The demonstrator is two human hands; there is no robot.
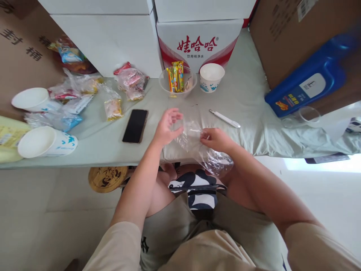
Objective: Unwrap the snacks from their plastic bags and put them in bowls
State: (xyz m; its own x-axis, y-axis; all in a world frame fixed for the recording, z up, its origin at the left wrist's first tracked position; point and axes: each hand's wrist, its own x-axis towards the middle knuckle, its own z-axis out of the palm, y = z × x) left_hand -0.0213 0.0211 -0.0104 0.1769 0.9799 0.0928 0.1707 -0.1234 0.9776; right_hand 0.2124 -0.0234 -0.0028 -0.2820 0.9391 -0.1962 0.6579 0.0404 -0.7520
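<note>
A clear plastic bag (217, 162) hangs over the table's front edge above my lap. My right hand (216, 139) pinches its upper part between thumb and fingers. At the bag's left side is my left hand (169, 126), its fingers apart and slightly curled with nothing visible in them. Beyond both hands stands a clear plastic bowl (165, 84) with several yellow snack packets (177, 77) in it. Beside that bowl is a white paper cup (212, 77). A white pen-like utility knife (225, 118) lies just past my right hand.
A phone (135, 126) lies left of my hands. Bagged snacks (131, 81) and two tipped paper cups (47, 142) are farther left. White cartons (194, 45) line the back. A blue bottle (310, 79) leans at right near a clear cup (308, 114). A round stool (107, 178) is below.
</note>
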